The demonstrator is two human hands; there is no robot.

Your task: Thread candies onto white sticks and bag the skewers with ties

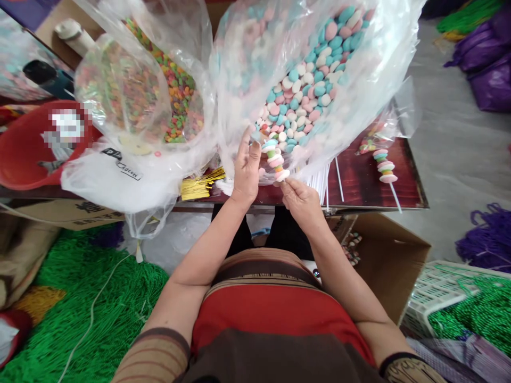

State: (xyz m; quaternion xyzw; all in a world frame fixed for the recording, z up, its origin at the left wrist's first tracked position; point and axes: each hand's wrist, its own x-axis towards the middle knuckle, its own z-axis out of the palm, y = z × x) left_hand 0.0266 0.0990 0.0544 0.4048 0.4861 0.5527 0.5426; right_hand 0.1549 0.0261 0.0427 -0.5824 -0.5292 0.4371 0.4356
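A candy skewer [274,160] of pink, white, blue, green and orange pieces is held upright and slightly tilted between my hands. My right hand [301,199] pinches it at the lower end, just under the bottom pink piece. My left hand [247,167] is beside its upper end, thumb and fingers drawn together around something clear that I cannot make out. Just beyond my hands lies a large clear bag of pink, white and blue candies [295,101]. Another candy skewer [385,167] lies at the table's right, its white stick pointing toward me.
To the left are a bag of small ring candies [175,101], a red bowl [24,149] and gold twist ties [199,185]. White sticks [339,178] lie on the dark red table [403,181]. An open cardboard box [391,255] stands below, near a white basket [423,298].
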